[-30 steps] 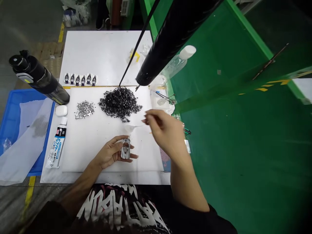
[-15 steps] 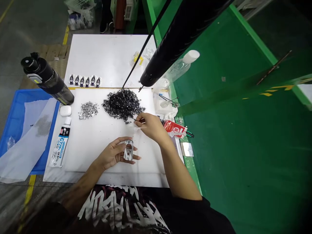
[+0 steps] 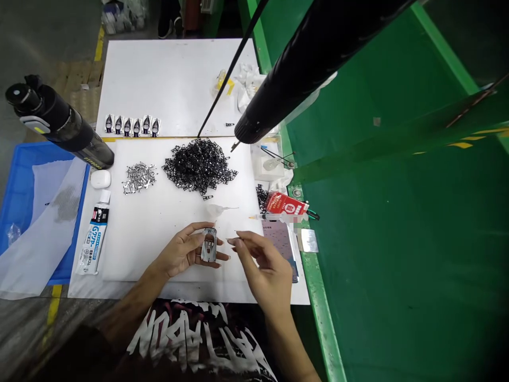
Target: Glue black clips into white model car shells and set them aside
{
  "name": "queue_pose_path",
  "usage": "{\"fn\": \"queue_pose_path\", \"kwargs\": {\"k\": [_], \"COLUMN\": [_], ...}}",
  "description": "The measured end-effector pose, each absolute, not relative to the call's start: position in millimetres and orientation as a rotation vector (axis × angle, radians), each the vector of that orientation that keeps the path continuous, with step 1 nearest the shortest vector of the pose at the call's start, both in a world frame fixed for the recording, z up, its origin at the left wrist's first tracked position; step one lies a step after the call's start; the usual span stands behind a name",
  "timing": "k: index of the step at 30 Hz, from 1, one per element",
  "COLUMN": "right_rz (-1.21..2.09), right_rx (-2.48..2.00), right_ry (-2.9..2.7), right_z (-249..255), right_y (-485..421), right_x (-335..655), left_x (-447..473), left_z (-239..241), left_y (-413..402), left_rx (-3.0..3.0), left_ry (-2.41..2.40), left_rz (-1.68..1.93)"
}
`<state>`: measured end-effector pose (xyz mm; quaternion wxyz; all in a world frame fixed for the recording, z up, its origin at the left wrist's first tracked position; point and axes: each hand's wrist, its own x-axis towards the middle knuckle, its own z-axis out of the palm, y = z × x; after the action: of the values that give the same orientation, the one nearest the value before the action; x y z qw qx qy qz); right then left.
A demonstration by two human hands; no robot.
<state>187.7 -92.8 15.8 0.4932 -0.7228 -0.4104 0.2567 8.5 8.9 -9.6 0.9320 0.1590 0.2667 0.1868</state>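
My left hand (image 3: 183, 250) is closed around a small silver toy car body (image 3: 209, 245), held upright above the white foam sheet (image 3: 131, 233). An opening shows in the middle of the shell. Just right of it, my right hand (image 3: 266, 268) has thumb and forefinger pinched together; what sits between the tips is too small to make out. Beyond both hands lies a heap of small black plastic parts (image 3: 199, 167), and left of it a smaller pile of silver parts (image 3: 139, 178). A clear dropper-like piece (image 3: 217, 210) lies between the heap and my hands.
A black tool (image 3: 274, 79) hangs over the table from upper right. At left stand a dark bottle (image 3: 75, 130), a glue tube (image 3: 94, 239) and a blue bin (image 3: 19, 164). Several black-and-silver pieces (image 3: 132, 126) line the back. A syringe (image 3: 274, 217) and phone (image 3: 280, 244) lie right.
My right hand has drawn back from the edge of the black heap towards me, stopping beside the toy car body. My left hand keeps its hold. The view has shifted slightly.
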Motion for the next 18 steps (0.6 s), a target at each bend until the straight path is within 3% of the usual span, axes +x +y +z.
{"fn": "queue_pose_path", "kwargs": {"k": [10, 18], "right_rz": [0.017, -0.006], "right_rx": [-1.558, -1.573], "right_ry": [-1.491, -1.526], "right_z": [21, 21], "right_y": [-81, -80], "right_x": [162, 152], "left_x": [8, 7], "left_z": [-9, -9], "left_y": [9, 8], "left_rx": [0.342, 0.362], "left_ry": [0.621, 0.625], "left_rz": [0.412, 0.408]}}
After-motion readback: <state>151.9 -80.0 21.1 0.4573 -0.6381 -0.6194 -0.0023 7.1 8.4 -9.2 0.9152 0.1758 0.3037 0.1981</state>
